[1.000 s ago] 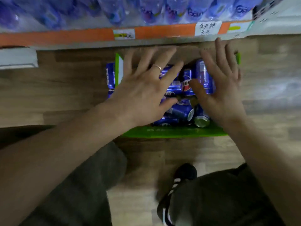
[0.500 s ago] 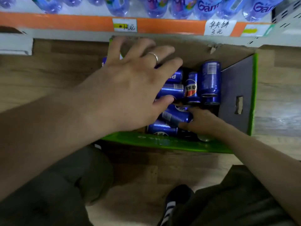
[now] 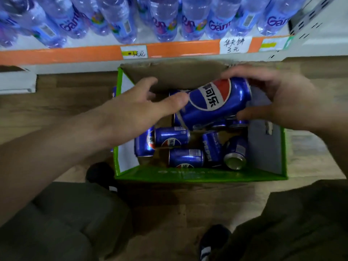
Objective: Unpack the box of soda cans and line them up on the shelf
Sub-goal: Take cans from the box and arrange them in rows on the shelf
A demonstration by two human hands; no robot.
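A green cardboard box (image 3: 197,176) stands open on the wooden floor below the shelf edge (image 3: 169,51). Several blue soda cans (image 3: 185,158) lie jumbled on their sides inside it. My right hand (image 3: 290,98) grips one blue soda can (image 3: 214,102) lying sideways above the box, fingers over its top and thumb under its right end. My left hand (image 3: 135,110) is spread beside the can's left end, its thumb touching the can.
Rows of clear water bottles (image 3: 165,21) fill the shelf above the orange price strip. A white shelf base (image 3: 17,81) sits at the left. My knees and dark shoes (image 3: 99,174) are close to the box's near side.
My right hand has come up out of the box gripping one can. My left hand drew back from over the cans to the can's left end.
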